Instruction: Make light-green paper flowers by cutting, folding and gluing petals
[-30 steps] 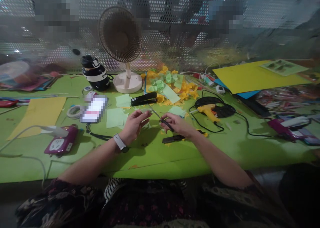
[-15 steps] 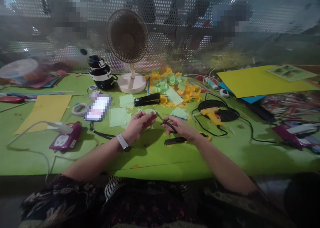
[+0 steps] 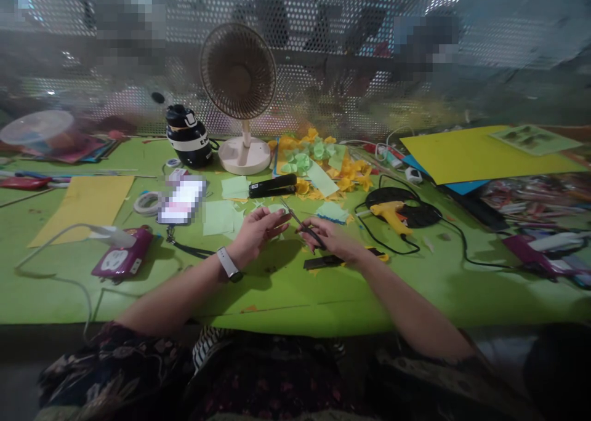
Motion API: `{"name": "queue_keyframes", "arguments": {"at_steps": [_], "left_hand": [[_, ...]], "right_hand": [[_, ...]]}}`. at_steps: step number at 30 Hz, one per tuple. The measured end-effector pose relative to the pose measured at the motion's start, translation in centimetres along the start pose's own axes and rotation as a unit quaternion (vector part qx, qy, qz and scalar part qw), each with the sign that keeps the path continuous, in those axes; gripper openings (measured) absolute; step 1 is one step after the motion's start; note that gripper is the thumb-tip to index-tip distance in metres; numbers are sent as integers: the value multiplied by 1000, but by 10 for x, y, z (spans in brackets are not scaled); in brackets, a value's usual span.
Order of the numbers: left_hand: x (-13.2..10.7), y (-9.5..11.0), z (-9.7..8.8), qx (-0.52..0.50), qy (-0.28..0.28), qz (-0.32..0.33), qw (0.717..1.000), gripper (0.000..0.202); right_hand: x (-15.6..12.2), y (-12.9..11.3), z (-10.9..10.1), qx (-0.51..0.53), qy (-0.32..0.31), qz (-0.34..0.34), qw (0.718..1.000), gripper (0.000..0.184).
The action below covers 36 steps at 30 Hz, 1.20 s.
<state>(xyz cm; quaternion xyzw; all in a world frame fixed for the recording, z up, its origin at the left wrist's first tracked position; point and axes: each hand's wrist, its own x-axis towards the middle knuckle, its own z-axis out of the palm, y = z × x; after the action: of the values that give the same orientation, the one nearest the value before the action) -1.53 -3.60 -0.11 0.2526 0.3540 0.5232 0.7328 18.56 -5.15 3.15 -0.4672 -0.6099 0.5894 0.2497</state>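
My right hand (image 3: 330,236) is closed around the dark handles of a pair of scissors (image 3: 292,213); their thin blades point up and left toward my other hand. My left hand (image 3: 258,227), with a pale watch strap on the wrist, is pinched at the fingertips by the blade tips. A small bit of light green paper seems to be between those fingers, mostly hidden. Below the right hand lies a black and yellow utility knife (image 3: 325,261). Light green paper squares (image 3: 218,218) lie left of my left hand, and a black stapler (image 3: 272,186) sits just beyond both hands.
Folded green and orange paper pieces (image 3: 318,156) are heaped behind the stapler. A fan (image 3: 244,156) and a dark bottle (image 3: 189,144) stand at the back. A yellow glue gun (image 3: 391,215) with its cord is at right; a phone (image 3: 182,200) and purple power strip (image 3: 122,253) are at left.
The scissors and my right hand have shifted very slightly, and the left fingertips have moved a little at the blades. The view has tilted a touch; the rest stays in place.
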Motion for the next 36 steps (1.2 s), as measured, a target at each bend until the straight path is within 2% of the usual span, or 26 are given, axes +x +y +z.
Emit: {"name": "queue_keyframes", "arguments": {"at_steps": [10, 20, 36], "left_hand": [[1, -2, -3, -3, -8, -9, 1000, 34], [-1, 0, 3, -8, 6, -15, 1000, 31], [-1, 2, 3, -4, 8, -22, 1000, 29]], "right_hand": [[2, 4, -1, -5, -12, -1, 1000, 43], [4, 8, -1, -4, -12, -7, 1000, 43], [0, 1, -2, -17, -5, -7, 1000, 47]]}}
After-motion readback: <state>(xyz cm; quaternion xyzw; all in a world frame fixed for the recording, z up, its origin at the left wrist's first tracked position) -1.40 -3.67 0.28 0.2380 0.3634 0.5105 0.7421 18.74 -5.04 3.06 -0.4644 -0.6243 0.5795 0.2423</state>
